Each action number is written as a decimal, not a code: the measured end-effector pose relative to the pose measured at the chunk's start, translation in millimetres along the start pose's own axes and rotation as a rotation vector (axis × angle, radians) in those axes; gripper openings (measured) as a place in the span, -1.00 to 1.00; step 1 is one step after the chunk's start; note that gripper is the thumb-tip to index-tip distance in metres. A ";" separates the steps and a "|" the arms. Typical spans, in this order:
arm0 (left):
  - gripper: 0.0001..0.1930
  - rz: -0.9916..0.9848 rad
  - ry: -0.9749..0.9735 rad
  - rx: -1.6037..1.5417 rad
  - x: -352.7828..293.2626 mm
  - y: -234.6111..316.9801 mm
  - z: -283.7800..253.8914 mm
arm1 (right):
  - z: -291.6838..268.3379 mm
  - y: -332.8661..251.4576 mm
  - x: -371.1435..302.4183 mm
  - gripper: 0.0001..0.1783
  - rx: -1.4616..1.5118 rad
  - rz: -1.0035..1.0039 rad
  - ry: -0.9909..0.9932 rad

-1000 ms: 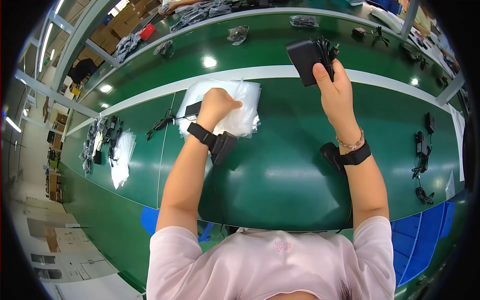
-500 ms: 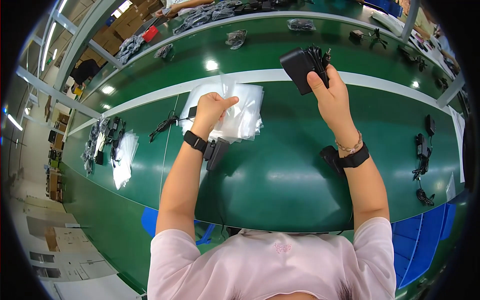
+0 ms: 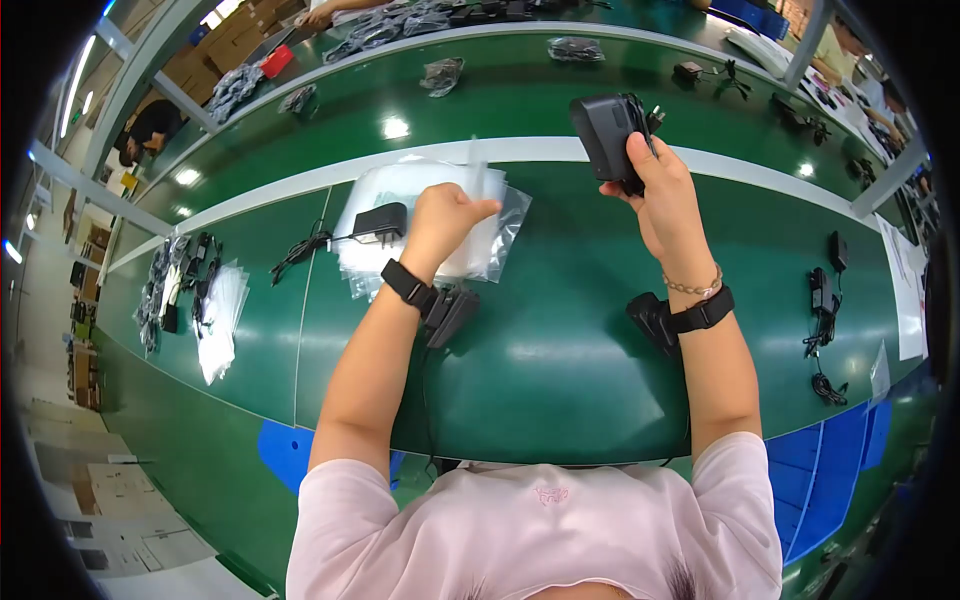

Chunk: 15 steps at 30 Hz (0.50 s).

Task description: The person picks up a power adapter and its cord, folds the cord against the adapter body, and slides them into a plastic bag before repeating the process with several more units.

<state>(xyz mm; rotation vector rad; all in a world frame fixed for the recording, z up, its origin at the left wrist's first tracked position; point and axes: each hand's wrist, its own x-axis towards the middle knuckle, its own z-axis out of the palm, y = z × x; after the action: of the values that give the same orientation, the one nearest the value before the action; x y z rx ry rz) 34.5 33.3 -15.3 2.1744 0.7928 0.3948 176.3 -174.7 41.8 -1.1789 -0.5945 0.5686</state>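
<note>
My right hand (image 3: pixel 670 210) is raised over the bench's far strip, fingers wrapped round a black power adapter (image 3: pixel 603 130) with its cable bundled alongside. A clear plastic bag (image 3: pixel 512 225) is pinched between the thumb and fingers of my left hand (image 3: pixel 448 222), above a pile of clear bags (image 3: pixel 375 265). Beside that hand, a second black adapter (image 3: pixel 380 222) lies on the pile, its cord (image 3: pixel 300 255) trailing left onto the green bench. The pinched bag's outline is hard to follow against the pile.
Bagged adapters (image 3: pixel 160 290) and white bags (image 3: pixel 222 320) lie at the left. More adapters with cords (image 3: pixel 822 300) rest at the right. A white rail (image 3: pixel 540 148) crosses the green bench (image 3: pixel 520 380). Blue bins (image 3: pixel 825 480) stand below right. Other people work beyond.
Relative to the pile, my left hand has moved right with the pinched bag, showing more of the adapter lying there. My right hand has turned its adapter slightly. The view has shifted a little.
</note>
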 end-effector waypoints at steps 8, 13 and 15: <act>-0.34 0.149 -0.255 0.305 -17.6 50.0 45.9 | 10.4 -1.8 -7.0 -0.57 0.028 0.056 -0.026; -0.36 0.265 -0.326 0.315 -30.9 53.5 73.5 | -12.5 32.7 -11.4 -0.61 0.170 0.287 -0.069; -0.39 0.159 -0.468 0.163 -33.4 50.1 67.1 | -22.9 49.5 -19.0 -0.62 0.176 0.398 0.011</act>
<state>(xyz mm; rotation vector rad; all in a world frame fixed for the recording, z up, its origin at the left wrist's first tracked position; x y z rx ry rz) 63.7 -51.8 -22.1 2.3582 0.4032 -0.1088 173.7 -189.2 -14.0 -1.1374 -0.2909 0.9323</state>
